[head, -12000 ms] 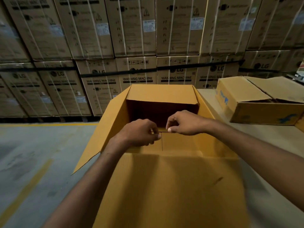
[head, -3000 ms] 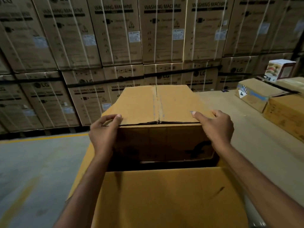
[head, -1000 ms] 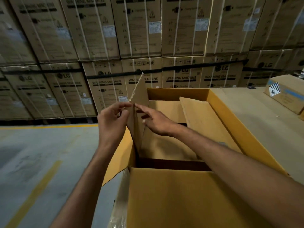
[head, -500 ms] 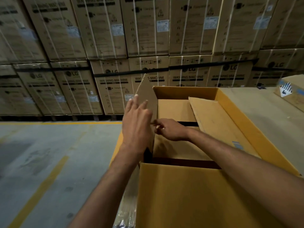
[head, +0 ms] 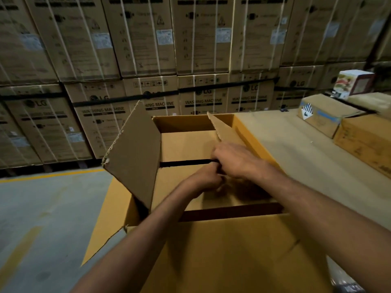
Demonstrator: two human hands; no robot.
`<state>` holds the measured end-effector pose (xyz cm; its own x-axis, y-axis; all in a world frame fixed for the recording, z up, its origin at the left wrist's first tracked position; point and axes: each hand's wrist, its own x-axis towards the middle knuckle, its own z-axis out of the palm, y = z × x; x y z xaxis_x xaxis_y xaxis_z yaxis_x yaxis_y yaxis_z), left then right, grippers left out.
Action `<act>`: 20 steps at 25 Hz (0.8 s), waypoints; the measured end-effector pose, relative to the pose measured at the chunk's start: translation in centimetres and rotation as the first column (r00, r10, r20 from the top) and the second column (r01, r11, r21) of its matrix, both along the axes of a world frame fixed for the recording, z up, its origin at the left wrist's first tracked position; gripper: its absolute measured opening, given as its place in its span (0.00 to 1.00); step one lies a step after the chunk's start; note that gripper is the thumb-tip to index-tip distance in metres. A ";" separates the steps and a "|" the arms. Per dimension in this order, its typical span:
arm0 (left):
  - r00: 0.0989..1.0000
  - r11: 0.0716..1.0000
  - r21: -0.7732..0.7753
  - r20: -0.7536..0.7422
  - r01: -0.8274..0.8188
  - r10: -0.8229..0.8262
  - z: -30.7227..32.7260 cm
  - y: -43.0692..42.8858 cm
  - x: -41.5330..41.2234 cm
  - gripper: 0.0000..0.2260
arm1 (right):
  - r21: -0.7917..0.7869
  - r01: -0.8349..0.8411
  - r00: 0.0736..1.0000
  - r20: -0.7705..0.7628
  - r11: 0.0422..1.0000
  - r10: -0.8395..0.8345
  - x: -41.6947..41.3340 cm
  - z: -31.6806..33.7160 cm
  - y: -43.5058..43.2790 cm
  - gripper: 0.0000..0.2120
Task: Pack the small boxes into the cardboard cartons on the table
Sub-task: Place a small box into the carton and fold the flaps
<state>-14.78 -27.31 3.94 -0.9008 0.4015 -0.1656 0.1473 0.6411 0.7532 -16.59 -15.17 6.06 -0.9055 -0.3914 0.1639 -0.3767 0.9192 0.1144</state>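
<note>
Working inside the open carton [head: 182,123]: left hand [head: 204,180] and right hand [head: 234,159] meet mid-box, fingers curled at the dark gap between the inner flaps [head: 186,144]. Too blurred to tell whether either pinches an edge. Left side flap [head: 135,151] stands up at 9 o'clock; right side flap [head: 226,132] leans in at 1. Small boxes [head: 321,119] sit on the table [head: 285,149] at 2 o'clock, well apart, none packed. Suggest: press inner flaps flat, fold side flaps outward, then load.

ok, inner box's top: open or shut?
Partly open: left flap and right flap stand up; the two flaps beneath lie flat, dark gap between.
</note>
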 end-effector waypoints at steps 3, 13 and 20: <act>0.997 0.969 0.234 -0.017 0.079 -0.078 1.1 4.1 0.5 0.19 | -0.036 0.113 0.982 -0.146 0.993 -0.117 0.6 3.2 3.7 0.15; 0.944 0.939 0.099 -0.036 0.329 -0.327 -1.5 11.7 1.0 0.24 | 0.317 0.451 0.889 -0.239 0.834 -0.390 1.0 2.5 13.6 0.10; 0.987 0.873 -0.487 -0.128 0.021 -0.095 -1.5 4.3 -5.8 0.25 | 0.159 0.260 0.960 0.062 0.953 -0.272 -3.5 -2.6 9.1 0.09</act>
<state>-20.60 -22.97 2.45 -0.9071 0.3566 -0.2235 0.2774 0.9060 0.3197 -20.07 -6.09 3.47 -0.9879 -0.1491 0.0437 -0.1348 0.9625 0.2355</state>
